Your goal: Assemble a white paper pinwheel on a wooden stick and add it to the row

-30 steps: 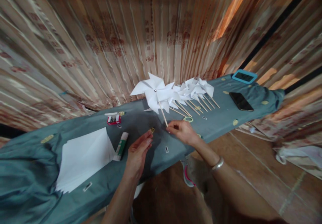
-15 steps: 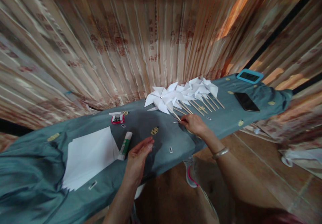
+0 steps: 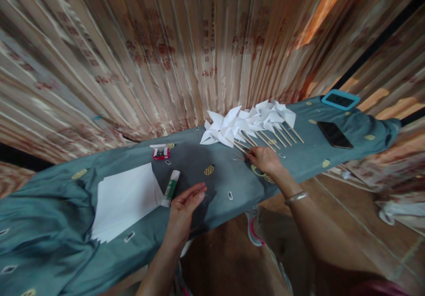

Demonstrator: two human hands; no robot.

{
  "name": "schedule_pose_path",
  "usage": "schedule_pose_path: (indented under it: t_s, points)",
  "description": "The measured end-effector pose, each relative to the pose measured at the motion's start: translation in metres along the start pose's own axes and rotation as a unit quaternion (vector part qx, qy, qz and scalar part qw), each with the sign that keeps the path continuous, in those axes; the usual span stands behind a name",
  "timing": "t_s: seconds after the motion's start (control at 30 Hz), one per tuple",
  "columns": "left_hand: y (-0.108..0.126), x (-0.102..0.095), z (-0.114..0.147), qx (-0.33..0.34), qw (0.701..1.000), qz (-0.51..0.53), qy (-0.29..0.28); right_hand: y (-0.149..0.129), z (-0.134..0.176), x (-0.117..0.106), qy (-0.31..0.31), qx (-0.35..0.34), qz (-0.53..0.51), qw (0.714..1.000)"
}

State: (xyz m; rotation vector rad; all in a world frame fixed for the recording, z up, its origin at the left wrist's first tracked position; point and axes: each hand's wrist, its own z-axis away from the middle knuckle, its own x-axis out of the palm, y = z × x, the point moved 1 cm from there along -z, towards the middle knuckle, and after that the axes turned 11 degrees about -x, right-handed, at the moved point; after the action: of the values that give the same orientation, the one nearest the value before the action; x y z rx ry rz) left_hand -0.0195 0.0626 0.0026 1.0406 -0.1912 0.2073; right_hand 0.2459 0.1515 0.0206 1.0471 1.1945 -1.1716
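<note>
a long worktop (image 3: 49, 225) draped in teal cloth runs before pleated tan curtains (image 3: 166, 52), above a brown tiled floor (image 3: 358, 225). the right hand (image 3: 265, 161) pinches the wooden stick of a white paper pinwheel (image 3: 223, 132) lying at the row's end; the left hand (image 3: 184, 207) rests with fingers loosely spread, beside a green-and-white glue stick (image 3: 171, 188).

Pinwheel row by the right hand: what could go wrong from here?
1. The right hand rests at the stick ends; a nudge could knock the crowded pinwheels askew and crush their overlapping paper blades.
2. The left hand hovers beside the glue stick; a bump might roll it onto the paper stack.
</note>
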Motion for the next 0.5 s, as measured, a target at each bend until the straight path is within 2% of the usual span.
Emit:
schedule_pose_path:
  t_s: [0.33, 0.5]
  points:
    - [0.003, 0.005, 0.005, 0.006, 1.000, 0.004, 0.005, 0.005, 0.011, -0.004, 0.058, 0.020, 0.002, 0.998]
    - [0.005, 0.007, 0.006, 0.008, 1.000, -0.005, 0.014, 0.011, 0.018, -0.004, 0.047, 0.027, 0.007, 0.999]
